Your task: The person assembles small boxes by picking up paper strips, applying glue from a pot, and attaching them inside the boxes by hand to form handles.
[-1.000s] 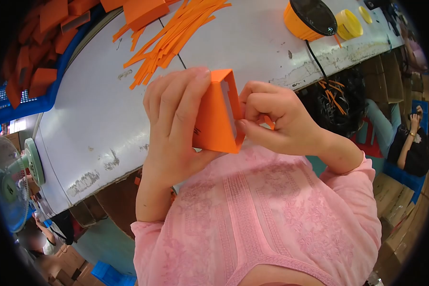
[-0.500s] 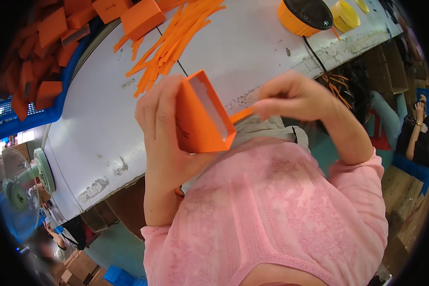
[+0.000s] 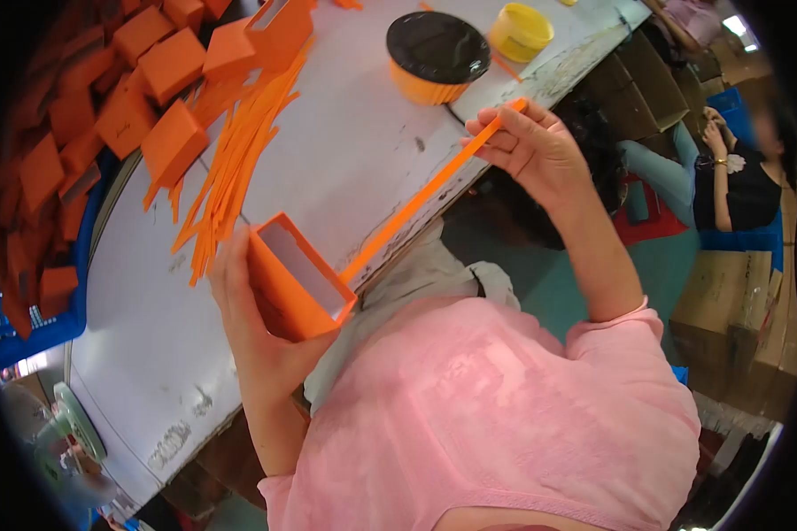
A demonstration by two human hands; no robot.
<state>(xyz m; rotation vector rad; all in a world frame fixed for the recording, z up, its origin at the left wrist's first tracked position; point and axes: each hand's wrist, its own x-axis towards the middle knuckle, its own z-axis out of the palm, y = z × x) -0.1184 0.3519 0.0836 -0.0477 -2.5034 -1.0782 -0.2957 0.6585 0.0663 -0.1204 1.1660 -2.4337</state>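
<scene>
An open orange box (image 3: 283,292) with a pale inside is gripped by my left hand (image 3: 261,341), thumb below and fingers along its far side. My right hand (image 3: 536,146), up and to the right, pinches the far end of a long orange strip (image 3: 416,202). That strip runs taut-looking and straight down to the box's right corner; whether it is joined there I cannot tell. Beyond the box, a pile of loose orange strips (image 3: 239,150) lies on the white table (image 3: 328,150).
Many orange boxes (image 3: 173,66) heap up at the upper left, over a blue crate (image 3: 40,345). A black-lidded orange tub (image 3: 434,57) and a yellow tub (image 3: 521,34) stand at the back. A fan (image 3: 80,420) is lower left; another person (image 3: 744,186) sits at right.
My right hand has moved up and away from the box, drawing the strip out long. The box in my left hand has shifted lower left in view, and the view has turned.
</scene>
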